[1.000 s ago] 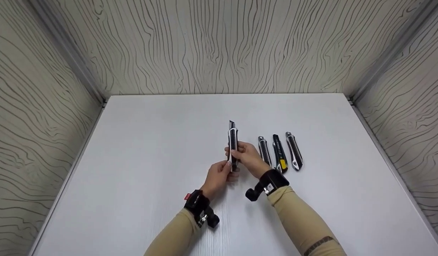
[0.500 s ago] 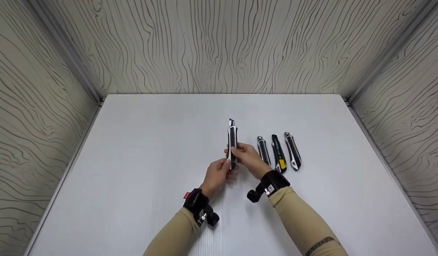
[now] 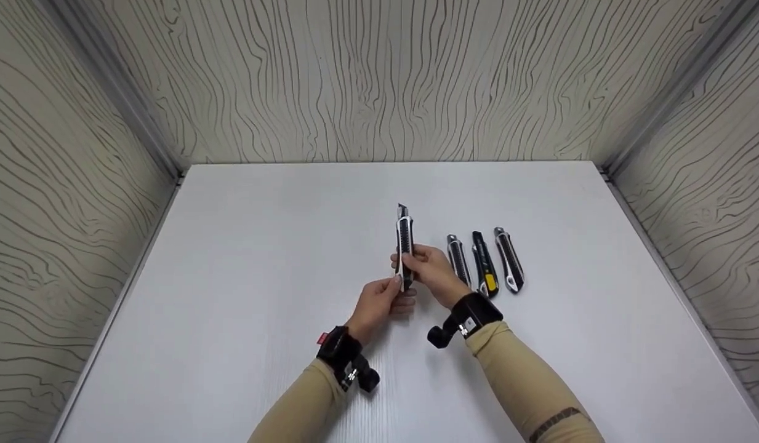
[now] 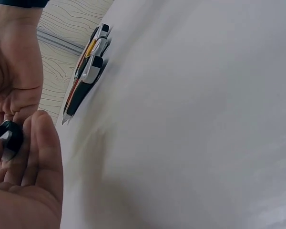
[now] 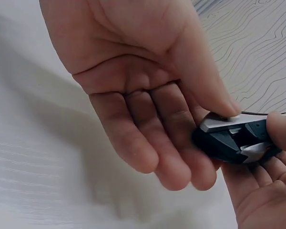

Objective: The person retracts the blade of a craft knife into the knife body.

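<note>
A black and silver utility knife is held up above the table, its tip pointing away from the person and a short piece of blade showing. My left hand pinches its rear end between thumb and fingers. Further up the handle, my right hand grips it with the thumb on top. In the right wrist view the knife's butt end lies between the right thumb and the left hand's fingers. The left wrist view shows the same dark end at the left edge, partly covered by fingers.
Right of the hands, three more utility knives lie side by side on the white table: a black and silver one, a black and yellow one and another silver-edged one. Wood-patterned walls enclose the table.
The held knife has shifted slightly forward, away from the person, with both hands keeping hold of it. The three knives on the table stay where they were.
</note>
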`<action>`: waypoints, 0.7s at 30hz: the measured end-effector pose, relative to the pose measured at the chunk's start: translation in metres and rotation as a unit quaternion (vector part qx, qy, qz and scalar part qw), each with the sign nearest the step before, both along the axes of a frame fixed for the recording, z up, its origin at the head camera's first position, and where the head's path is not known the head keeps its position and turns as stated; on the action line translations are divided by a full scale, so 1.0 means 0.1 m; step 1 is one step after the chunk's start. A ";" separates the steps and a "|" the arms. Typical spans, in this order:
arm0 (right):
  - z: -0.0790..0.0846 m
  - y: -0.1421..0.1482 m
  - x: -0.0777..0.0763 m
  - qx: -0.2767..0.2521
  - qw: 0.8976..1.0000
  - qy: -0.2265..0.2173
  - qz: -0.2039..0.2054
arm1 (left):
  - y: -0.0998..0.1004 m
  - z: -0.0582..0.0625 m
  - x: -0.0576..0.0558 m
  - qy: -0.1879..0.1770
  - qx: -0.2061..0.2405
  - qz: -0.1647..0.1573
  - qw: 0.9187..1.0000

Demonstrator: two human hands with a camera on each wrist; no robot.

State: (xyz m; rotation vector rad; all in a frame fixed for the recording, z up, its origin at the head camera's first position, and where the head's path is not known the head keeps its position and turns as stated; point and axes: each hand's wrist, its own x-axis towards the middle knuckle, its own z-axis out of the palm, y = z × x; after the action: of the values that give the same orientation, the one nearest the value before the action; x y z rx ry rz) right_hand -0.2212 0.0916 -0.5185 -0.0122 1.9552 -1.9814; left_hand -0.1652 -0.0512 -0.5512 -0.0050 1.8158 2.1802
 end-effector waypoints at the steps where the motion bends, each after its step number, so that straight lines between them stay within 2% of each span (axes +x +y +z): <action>1: 0.00 0.00 0.00 0.000 1.000 -0.001 -0.001 | 0.00 0.01 0.00 -0.002 0.002 -0.005 1.000; 4: 0.02 -0.01 0.00 -0.003 1.000 -0.005 0.000 | 0.00 0.02 0.02 -0.008 0.011 -0.008 1.000; 7: 0.03 -0.01 0.01 -0.005 1.000 -0.006 0.001 | 0.01 0.02 0.02 -0.004 0.014 0.006 1.000; 11: 0.04 -0.02 0.01 -0.009 1.000 -0.001 0.003 | 0.01 0.03 0.03 0.004 0.005 0.020 1.000; 21: 0.05 -0.03 0.02 0.001 1.000 0.017 0.024 | 0.01 0.02 0.02 0.014 0.000 0.028 1.000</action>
State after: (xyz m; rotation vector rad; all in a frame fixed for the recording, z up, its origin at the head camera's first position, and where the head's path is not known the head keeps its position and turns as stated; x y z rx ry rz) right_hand -0.2190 0.0884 -0.5134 -0.0913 1.9603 -1.9605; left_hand -0.1630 -0.0497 -0.5496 -0.0255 1.8527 2.2291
